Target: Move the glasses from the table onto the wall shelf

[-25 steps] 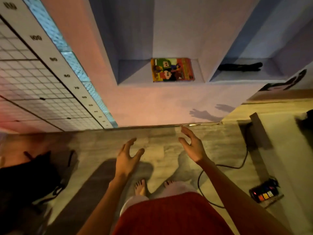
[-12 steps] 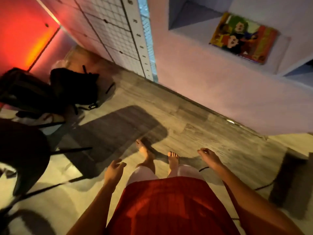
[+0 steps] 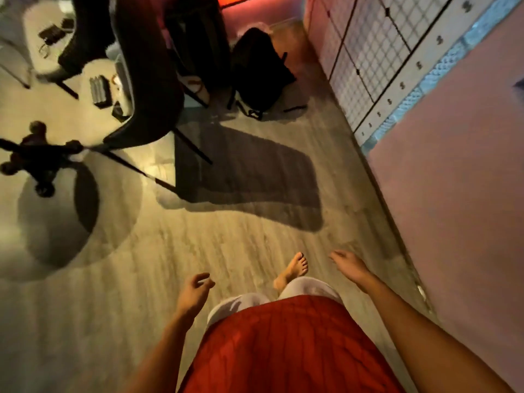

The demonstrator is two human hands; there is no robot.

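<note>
My left hand [image 3: 194,293] hangs low in front of my body, fingers loosely curled and apart, holding nothing. My right hand [image 3: 350,265] is stretched forward near the pink wall [image 3: 453,194], fingers spread, also holding nothing. A white table [image 3: 37,43] shows at the top left with small dark items on it; I cannot tell whether the glasses are among them. The wall shelf is out of view.
A dark chair [image 3: 141,80] with thin black legs stands ahead left. A black bag [image 3: 261,72] lies on the floor by a gridded white height chart [image 3: 377,61]. A black wheeled base [image 3: 37,160] sits at the left edge. My bare foot [image 3: 293,269] steps on wooden flooring.
The view has swung left, away from the wall shelf toward the chair and table. Both hands dropped from chest height to low beside my body, still holding nothing.
</note>
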